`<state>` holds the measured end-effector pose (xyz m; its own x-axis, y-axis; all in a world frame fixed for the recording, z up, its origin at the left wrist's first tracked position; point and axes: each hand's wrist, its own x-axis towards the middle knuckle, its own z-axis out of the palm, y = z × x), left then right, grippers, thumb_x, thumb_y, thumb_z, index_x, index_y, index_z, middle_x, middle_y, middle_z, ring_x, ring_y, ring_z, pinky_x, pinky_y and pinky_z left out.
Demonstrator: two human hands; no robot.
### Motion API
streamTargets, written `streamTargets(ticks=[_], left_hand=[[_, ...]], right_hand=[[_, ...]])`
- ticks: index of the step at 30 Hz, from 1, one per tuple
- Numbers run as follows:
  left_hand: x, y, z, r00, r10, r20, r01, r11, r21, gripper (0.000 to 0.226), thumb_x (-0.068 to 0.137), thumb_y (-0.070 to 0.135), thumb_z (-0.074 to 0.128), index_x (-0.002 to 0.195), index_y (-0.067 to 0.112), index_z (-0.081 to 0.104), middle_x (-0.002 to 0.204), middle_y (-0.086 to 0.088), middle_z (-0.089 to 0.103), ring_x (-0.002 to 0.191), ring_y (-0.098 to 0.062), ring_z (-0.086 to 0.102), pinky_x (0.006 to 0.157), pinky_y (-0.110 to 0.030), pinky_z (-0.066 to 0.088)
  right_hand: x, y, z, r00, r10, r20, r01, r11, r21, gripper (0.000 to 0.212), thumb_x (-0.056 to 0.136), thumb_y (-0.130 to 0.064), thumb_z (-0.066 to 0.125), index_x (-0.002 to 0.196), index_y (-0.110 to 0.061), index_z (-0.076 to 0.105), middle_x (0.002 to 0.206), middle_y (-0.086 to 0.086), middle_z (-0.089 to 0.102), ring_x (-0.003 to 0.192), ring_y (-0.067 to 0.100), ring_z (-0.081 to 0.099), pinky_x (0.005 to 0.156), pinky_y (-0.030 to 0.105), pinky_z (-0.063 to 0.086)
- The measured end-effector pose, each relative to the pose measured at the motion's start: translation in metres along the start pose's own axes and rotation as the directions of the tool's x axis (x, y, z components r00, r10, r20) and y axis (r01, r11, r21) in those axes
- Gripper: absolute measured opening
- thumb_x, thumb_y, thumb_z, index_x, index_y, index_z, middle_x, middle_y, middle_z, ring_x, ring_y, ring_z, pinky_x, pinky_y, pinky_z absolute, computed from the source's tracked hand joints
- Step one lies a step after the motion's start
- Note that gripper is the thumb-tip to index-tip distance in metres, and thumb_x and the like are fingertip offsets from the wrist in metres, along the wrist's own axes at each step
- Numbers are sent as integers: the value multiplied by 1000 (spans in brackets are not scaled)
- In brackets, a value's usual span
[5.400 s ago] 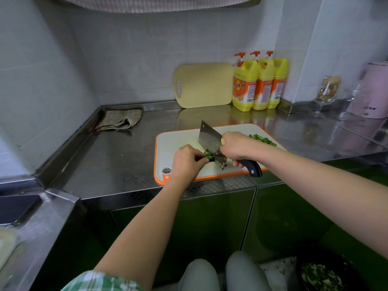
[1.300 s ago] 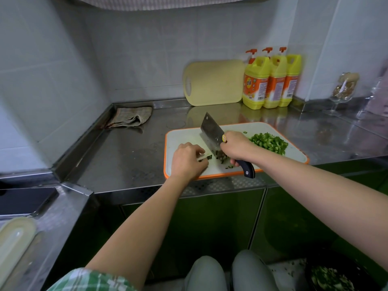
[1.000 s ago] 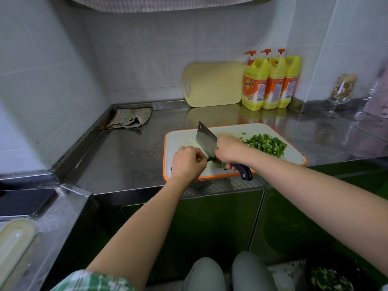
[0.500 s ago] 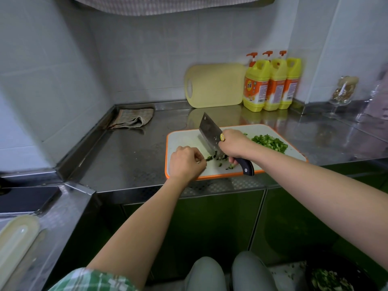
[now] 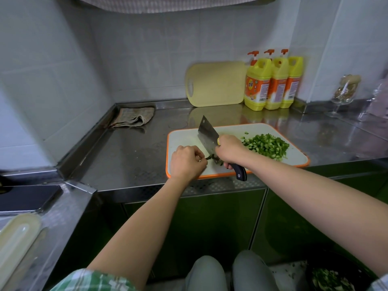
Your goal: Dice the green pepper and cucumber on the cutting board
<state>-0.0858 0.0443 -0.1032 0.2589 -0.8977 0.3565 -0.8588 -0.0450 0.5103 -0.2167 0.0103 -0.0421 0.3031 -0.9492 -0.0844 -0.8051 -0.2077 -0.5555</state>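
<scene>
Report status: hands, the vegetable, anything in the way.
Left hand pinches green strip on cutting board. Right hand grips cleaver, edge at the strip. Diced pile right of blade, apart from the cut.

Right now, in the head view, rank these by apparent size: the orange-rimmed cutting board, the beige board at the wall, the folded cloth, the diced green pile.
1. orange-rimmed cutting board
2. beige board, though it stands farther back
3. folded cloth and diced green pile: alike, not ranked

Orange-rimmed white rectangular cutting board (image 5: 184,137); green diced vegetable heap (image 5: 266,144); yellow orange-labelled plastic bottles (image 5: 257,85); checked beige cloth (image 5: 132,119) at ten o'clock.
</scene>
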Motion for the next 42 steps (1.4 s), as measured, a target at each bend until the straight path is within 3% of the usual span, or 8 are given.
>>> streamTargets(ticks=[5, 10, 13, 20, 26, 31, 36, 42], left_hand=[[0, -4, -3, 1000, -21, -9, 22, 999, 44, 14, 77, 23, 59, 82, 21, 73, 75, 4, 67, 91, -20, 49, 74, -35, 49], [1, -3, -1, 1000, -17, 1, 17, 999, 36, 16, 80, 19, 58, 79, 15, 73, 75, -1, 67, 89, -21, 48, 71, -34, 48], [1, -5, 1, 1000, -5, 0, 5, 1000, 8, 15, 80, 18, 58, 74, 17, 72, 71, -1, 67, 86, -22, 50, 71, -34, 48], [2, -11, 3, 1000, -11, -21, 9, 996, -91, 11, 83, 22, 63, 78, 20, 72, 70, 6, 66, 90, -17, 49, 71, -30, 44], [2, -18, -1, 999, -33, -40, 30, 998, -64, 10, 78, 22, 63, 71, 22, 70, 69, 7, 64, 94, -21, 51, 71, -27, 42], [1, -18, 0, 999, -18, -43, 17, 999, -30, 13, 82, 21, 63, 79, 17, 75, 77, 2, 69, 96, -22, 48, 72, -28, 41], [1, -18, 1, 999, 14, -39, -15, 999, -39, 14, 84, 21, 63, 82, 21, 77, 79, 4, 70, 95, -21, 46, 71, -27, 38], [-1, -19, -1, 998, 28, -53, -32, 997, -64, 15, 84, 23, 65, 96, 21, 72, 79, 4, 68, 100, -19, 45, 75, -25, 36]], right_hand=[[-3, 0, -13, 999, -32, 26, 31, 999, 40, 31, 99, -8, 35, 128, 0, 42, 63, 15, 59, 44, 22, 55, 40, 26, 46], [-10, -7, -10, 994, 5, 109, 6, 995, -101, 29, 97, -4, 35, 122, 7, 46, 55, 15, 56, 41, 22, 51, 41, 24, 44], [-6, -8, 0, 997, 8, 77, 1, 992, -125, 29, 97, -4, 36, 121, 5, 49, 57, 15, 57, 42, 22, 53, 40, 25, 46], [0, 2, 5, 998, -41, -44, 43, 997, 59, 30, 101, -11, 35, 128, -1, 42, 62, 14, 57, 43, 22, 55, 36, 26, 45], [-6, -8, -12, 996, -37, 81, 38, 999, -20, 28, 97, -7, 34, 122, 3, 44, 59, 15, 59, 44, 24, 54, 43, 26, 46], [-9, -12, 1, 994, -4, 111, 19, 991, -132, 30, 98, -5, 37, 123, 6, 47, 57, 15, 58, 43, 23, 54, 43, 26, 46], [-2, -10, 8, 999, -11, 30, 13, 998, -55, 32, 100, -7, 37, 129, 2, 44, 60, 15, 58, 40, 20, 52, 37, 22, 41], [-2, -7, 1, 998, -55, 3, 55, 998, -14, 27, 100, -10, 35, 125, -2, 44, 63, 15, 58, 43, 21, 54, 39, 26, 45]])
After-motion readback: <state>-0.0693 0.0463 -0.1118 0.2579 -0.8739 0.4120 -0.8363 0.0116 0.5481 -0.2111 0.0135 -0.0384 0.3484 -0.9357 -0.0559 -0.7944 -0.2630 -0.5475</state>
